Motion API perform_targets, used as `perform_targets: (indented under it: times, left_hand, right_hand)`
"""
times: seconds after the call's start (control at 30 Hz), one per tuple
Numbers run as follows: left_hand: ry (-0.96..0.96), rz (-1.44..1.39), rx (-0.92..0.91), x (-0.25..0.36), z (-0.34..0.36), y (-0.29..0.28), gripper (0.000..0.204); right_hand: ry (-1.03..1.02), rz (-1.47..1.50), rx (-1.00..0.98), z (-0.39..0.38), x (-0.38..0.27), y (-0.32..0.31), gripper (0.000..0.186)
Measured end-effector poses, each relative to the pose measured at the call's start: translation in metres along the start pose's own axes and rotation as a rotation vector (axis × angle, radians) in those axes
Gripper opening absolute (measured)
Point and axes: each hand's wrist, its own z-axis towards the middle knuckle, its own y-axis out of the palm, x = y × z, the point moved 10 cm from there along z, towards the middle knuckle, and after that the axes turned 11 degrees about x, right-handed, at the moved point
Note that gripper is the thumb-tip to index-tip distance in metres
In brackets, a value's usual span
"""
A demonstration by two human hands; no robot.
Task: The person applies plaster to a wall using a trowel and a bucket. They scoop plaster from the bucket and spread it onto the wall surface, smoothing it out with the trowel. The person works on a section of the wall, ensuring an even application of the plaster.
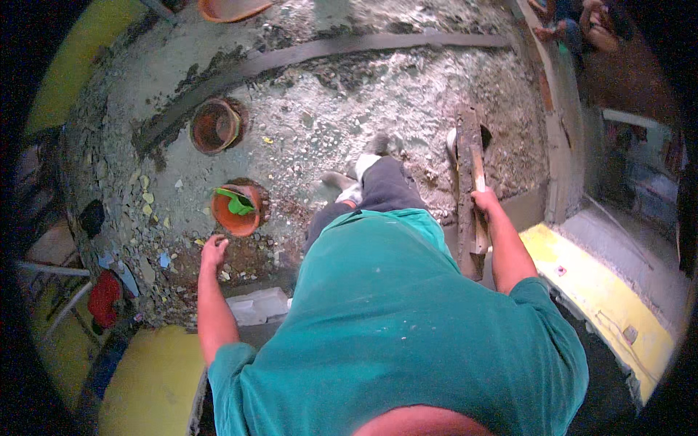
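Note:
My right hand [486,200] is closed around the side of a long, dirt-covered wooden plank [467,167]. The plank reaches away from me over the rough ground, to the right of my feet. My left hand [214,251] hangs out to the left with nothing in it, fingers loosely bent and apart. Just beyond it stands an orange bucket [246,224], not touched by the hand. A bright green plastic thing [235,202], perhaps a scoop, lies in that bucket's mouth. Farther off is a second orange bucket [216,126], its inside coated with grey.
Gravel and rubble [313,109] cover the floor around my feet. A low grey strip [305,52] crosses the far part. An orange basin [231,9] sits at the top edge. White blocks [258,305] lie near my left side. Another person's hands [560,30] show at the upper right.

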Motion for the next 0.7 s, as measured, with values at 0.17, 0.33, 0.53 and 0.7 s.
perform_targets:
  times: [0.17, 0.33, 0.53, 0.7]
  left_hand:
    - [0.061, -0.233, 0.252, -0.013, 0.033, -0.066, 0.035]
    - [0.031, -0.252, 0.454, -0.114, -0.042, -0.047, 0.037]
    - [-0.699, -0.508, 0.265, -0.324, -0.242, 0.083, 0.026]
    - [-0.977, -0.688, 0.110, -0.290, -0.291, 0.150, 0.018]
  right_hand:
    - [-0.118, -0.068, -0.042, 0.000, -0.055, -0.005, 0.054]
    - [-0.179, -0.245, 0.045, 0.024, -0.079, -0.065, 0.052]
    - [-0.371, -0.235, 0.103, 0.036, -0.208, -0.100, 0.040]
    - [-0.490, -0.215, 0.200, 0.036, -0.292, -0.127, 0.042]
